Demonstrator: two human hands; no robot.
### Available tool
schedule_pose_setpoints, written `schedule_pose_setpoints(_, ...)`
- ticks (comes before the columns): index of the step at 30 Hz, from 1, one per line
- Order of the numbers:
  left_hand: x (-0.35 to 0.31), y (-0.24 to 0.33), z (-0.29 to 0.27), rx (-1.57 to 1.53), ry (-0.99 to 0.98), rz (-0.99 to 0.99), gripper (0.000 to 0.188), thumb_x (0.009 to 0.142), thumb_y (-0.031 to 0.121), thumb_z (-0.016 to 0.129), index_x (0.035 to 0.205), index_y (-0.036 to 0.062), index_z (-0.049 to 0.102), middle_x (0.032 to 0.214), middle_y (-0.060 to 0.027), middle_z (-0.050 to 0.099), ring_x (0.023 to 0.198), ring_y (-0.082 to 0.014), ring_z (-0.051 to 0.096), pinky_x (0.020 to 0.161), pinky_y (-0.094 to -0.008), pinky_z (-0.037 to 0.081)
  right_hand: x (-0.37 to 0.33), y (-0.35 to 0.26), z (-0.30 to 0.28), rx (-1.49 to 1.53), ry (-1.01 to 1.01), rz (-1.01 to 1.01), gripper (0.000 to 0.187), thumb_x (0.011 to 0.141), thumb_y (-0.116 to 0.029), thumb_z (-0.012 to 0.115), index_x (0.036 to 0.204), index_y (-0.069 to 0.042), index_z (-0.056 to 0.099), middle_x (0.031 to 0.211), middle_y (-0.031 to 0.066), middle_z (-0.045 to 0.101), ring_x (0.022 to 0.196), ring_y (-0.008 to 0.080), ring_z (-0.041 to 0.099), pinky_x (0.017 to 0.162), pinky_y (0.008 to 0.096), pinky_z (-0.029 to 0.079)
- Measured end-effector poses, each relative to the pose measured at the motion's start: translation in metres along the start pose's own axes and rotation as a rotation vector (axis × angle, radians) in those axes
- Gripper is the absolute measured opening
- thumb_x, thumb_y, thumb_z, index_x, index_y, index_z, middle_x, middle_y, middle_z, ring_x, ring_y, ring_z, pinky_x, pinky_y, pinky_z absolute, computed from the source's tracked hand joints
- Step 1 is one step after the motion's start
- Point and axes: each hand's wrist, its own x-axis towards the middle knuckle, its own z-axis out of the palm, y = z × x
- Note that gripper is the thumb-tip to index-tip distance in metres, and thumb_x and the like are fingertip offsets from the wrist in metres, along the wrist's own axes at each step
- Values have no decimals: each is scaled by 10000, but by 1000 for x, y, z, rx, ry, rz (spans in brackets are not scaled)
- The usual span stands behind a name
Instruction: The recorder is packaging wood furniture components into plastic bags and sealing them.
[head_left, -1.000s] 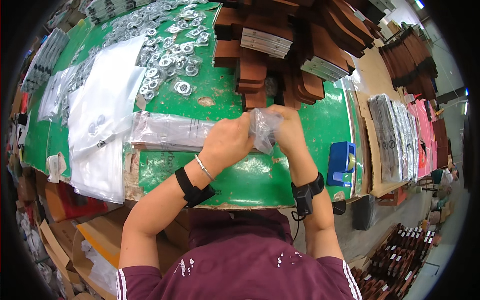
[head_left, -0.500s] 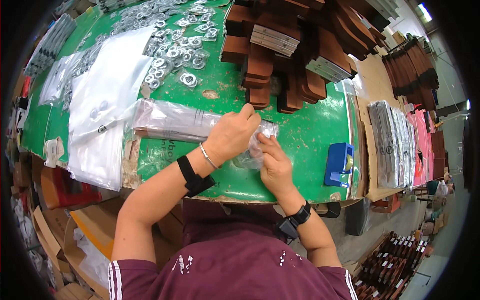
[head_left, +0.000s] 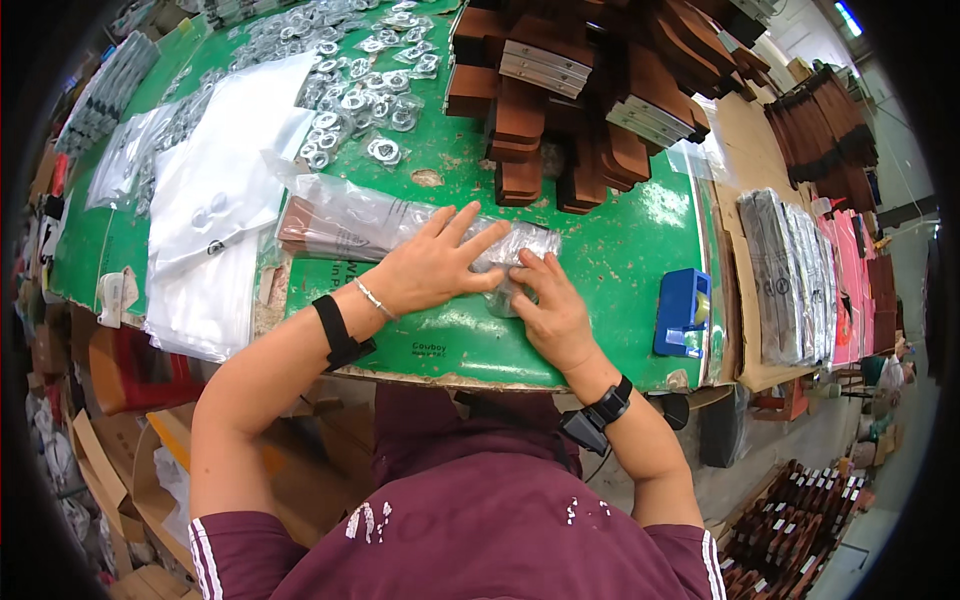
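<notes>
A long clear plastic bag (head_left: 365,212) lies across the green table, with a dark brown flat piece (head_left: 296,224) inside, its end showing at the left. My left hand (head_left: 435,262) rests on the bag's right half, fingers spread and pressing down. At the bag's right end, my right hand (head_left: 556,318) has thumb and curled fingers on the crumpled plastic, seemingly pinching it. What lies under the fingertips is partly hidden. To the left is a stack of flat clear bags (head_left: 205,275).
Brown wooden pieces (head_left: 520,130) with silvery strips are piled at the back. Small bagged metal rings (head_left: 383,150) cover the far left. A blue tape dispenser (head_left: 681,315) stands at right, near wrapped bundles (head_left: 780,280) on cardboard. The table's front edge (head_left: 470,385) runs before me.
My left hand has gone from a closed grip at the bag's right end to lying spread on it, slightly leftward. My right hand stays at that end, its fingers slightly shifted.
</notes>
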Motion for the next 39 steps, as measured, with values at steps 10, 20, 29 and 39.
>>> schedule_pose_setpoints(10, 1, -3, 4, 78, 57, 73, 105, 785, 246, 639, 808, 161, 582, 1341, -122, 543, 1085, -386, 560, 923, -487, 488, 1, -1, -5, -76, -103, -88, 144, 770, -104, 651, 893, -84, 580, 1306, 151, 501, 1314, 375, 454, 1087, 526, 397)
schedule_pose_setpoints(20, -11, -17, -4, 68, -38, 61, 344, 784, 287, 689, 1051, 98, 580, 1417, -132, 489, 1279, -341, 507, 1119, -485, 364, 18, -4, 7, -261, -166, 40, 84, 798, -129, 607, 803, -51, 577, 1450, 212, 383, 1353, 451, 361, 1002, 636, 399)
schedule_pose_setpoints(29, -112, -93, -92, 298, -531, -358, 272, 771, 250, 714, 922, 85, 558, 849, -69, 596, 870, -230, 637, 948, -387, 460, 20, -4, 13, -292, -144, 40, 88, 774, -86, 627, 744, -33, 563, 1426, 230, 409, 1348, 470, 369, 964, 630, 450)
schedule_pose_setpoints(39, -131, -48, -90, 313, -275, -472, 222, 773, 177, 712, 862, 91, 528, 760, -62, 559, 773, -258, 619, 1001, -451, 433, 15, 1, 10, -290, -159, 38, 102, 757, -89, 633, 718, -33, 557, 1427, 241, 417, 1353, 481, 364, 1006, 602, 442)
